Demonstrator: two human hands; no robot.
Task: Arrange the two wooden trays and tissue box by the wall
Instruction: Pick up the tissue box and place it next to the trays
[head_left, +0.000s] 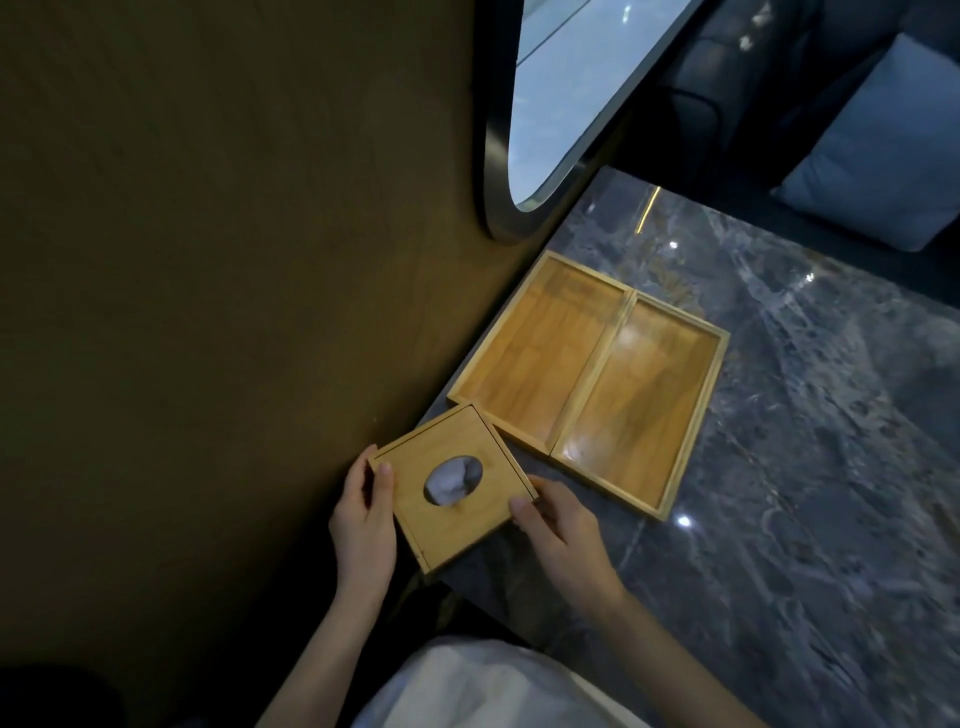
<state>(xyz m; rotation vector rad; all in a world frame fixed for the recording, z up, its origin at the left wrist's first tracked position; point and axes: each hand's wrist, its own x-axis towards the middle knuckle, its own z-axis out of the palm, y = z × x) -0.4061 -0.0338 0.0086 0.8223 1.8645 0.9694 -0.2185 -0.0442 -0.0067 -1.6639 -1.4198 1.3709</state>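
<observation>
Two shallow wooden trays lie side by side on the grey marble table. The left tray (535, 353) runs along the brown wall, and the right tray (644, 405) touches its long edge. A square wooden tissue box (457, 525) with an oval hole showing white tissue sits at the near end of the left tray, close to the wall. My left hand (363, 525) grips the box's left side, with the thumb on top. My right hand (561, 535) holds its right corner, fingers on the top edge.
The brown wall (234, 286) stands directly left of the table. A dark-framed oval mirror (550, 104) hangs on it above the trays. The marble table (805, 467) spreads right and far. A pale cushion (883, 156) lies on a dark seat beyond.
</observation>
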